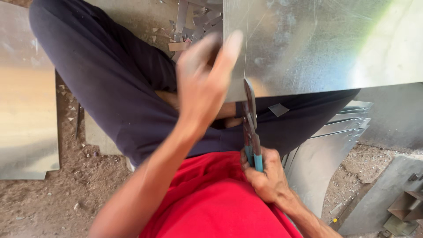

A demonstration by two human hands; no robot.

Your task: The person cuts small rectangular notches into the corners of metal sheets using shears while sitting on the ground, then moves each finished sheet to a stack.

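Observation:
I sit cross-legged in dark trousers and a red shirt. A large shiny metal sheet (pixel 317 44) lies across my lap. My right hand (pixel 264 174) grips the blue handles of tin snips (pixel 251 128), whose blades bite the sheet's near edge along a thin scribed line. My left hand (pixel 205 77) is blurred, fingers spread, at the sheet's left edge; whether it touches the sheet is unclear.
Several metal offcuts (pixel 194 22) litter the dirt beyond my knee. A flat metal sheet (pixel 26 101) lies on the ground at left. Stacked cut sheets (pixel 335 132) rest at right, with grey metal pieces (pixel 387 198) at the lower right.

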